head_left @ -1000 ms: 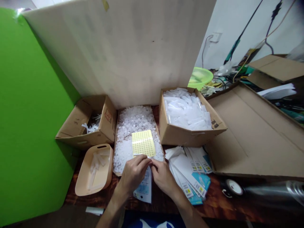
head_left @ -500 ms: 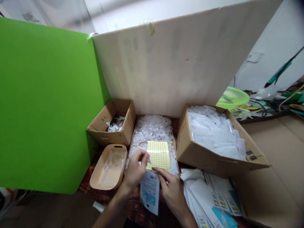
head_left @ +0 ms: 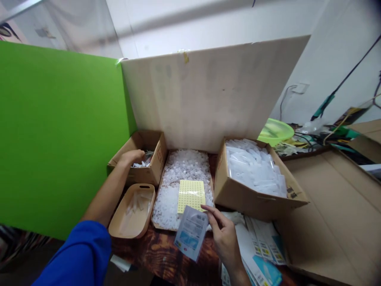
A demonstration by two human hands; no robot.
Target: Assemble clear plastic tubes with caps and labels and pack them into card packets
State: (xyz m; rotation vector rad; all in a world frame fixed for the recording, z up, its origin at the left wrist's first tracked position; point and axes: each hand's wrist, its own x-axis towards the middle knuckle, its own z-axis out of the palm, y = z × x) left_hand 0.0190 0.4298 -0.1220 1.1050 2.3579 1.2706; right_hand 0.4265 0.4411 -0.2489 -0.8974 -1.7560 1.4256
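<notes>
My right hand [head_left: 222, 226] pinches the top right corner of a printed plastic pouch [head_left: 192, 234], pale with a blue picture low on it. The pouch hangs tilted over the front edge of a tray of small clear plastic pieces [head_left: 187, 165]. A yellow sheet of small round stickers [head_left: 192, 192] lies on those pieces, just behind the pouch. At the back left, my left hand [head_left: 134, 156] reaches into a small cardboard box [head_left: 153, 172], near a jumble of small white and coloured items [head_left: 145, 159]. Its fingertips are hidden, so its grip does not show.
A tan plastic basket [head_left: 114, 226] with clear tubes stands at front left. On the right, a carton [head_left: 235, 198] is heaped with clear plastic sleeves, and printed packets [head_left: 256, 254] lie before it. A green board [head_left: 59, 139] and a white board [head_left: 202, 99] wall the workspace.
My left hand has left the sticker sheet and moved up and left into the small cardboard box. My right hand still holds the pouch, now turned and more fully in view.
</notes>
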